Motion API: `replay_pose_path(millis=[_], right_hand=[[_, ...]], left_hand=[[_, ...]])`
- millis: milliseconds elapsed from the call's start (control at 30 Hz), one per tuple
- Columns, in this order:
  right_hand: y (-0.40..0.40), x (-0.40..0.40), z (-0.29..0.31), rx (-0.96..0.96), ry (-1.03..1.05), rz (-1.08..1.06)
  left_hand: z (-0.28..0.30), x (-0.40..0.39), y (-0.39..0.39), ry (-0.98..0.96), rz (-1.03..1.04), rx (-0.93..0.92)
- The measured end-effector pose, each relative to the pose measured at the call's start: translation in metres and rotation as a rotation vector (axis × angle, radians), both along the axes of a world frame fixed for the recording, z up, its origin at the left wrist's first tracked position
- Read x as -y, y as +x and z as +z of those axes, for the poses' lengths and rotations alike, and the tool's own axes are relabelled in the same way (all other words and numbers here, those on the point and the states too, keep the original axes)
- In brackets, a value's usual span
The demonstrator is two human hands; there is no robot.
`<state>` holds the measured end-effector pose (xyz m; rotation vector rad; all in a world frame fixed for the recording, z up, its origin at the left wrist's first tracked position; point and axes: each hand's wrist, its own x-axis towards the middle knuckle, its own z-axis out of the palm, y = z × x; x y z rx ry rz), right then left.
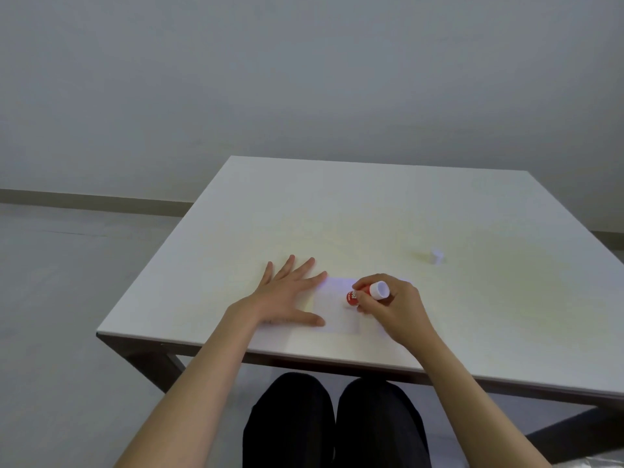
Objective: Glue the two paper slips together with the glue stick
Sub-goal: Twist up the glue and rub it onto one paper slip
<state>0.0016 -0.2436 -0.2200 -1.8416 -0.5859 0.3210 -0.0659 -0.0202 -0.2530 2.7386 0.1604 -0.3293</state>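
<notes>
A white paper slip point(334, 309) lies flat near the table's front edge, hard to tell from the pale tabletop. My left hand point(287, 295) rests flat on the table with fingers spread, its thumb and fingertips on the slip's left edge. My right hand point(391, 305) grips a red glue stick point(354, 296) with a white base end, tilted so its red end points down-left onto the paper. The glue tip itself is hidden. I cannot make out a second slip apart from the first.
A small white cap point(437, 256) stands on the white table point(371, 214) to the far right of my hands. The table's front edge runs just above my dark-clad knees. Grey floor and wall lie beyond.
</notes>
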Motion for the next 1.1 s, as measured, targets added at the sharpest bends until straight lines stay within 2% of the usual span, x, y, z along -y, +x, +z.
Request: replay_pose_path(millis=[200, 467, 633, 700, 833, 900, 1100], right_hand=[[-0.008, 0.015, -0.004, -0.091, 0.003, 0.209], [0.009, 0.008, -0.002, -0.018, 0.039, -0.061], [-0.002, -0.005, -0.002, -0.085, 0.019, 0.205], [0.004, -0.010, 0.000, -0.093, 0.023, 0.160], [0.025, -0.013, 0.002, -0.062, 0.046, -0.078], [0.025, -0.014, 0.001, -0.025, 0.020, -0.099], [0.005, -0.021, -0.003, -0.023, 0.008, 0.187]], left_hand=[[-0.002, -0.001, 0.002, 0.014, -0.002, -0.007], [-0.002, -0.002, 0.000, -0.011, 0.001, 0.001], [-0.001, -0.001, 0.001, 0.004, 0.007, -0.009], [0.000, -0.001, 0.001, -0.011, 0.008, -0.009], [0.004, 0.000, 0.000, -0.026, 0.006, -0.014], [0.005, 0.001, -0.001, -0.024, 0.008, -0.015], [0.006, 0.004, -0.001, -0.029, 0.018, -0.013]])
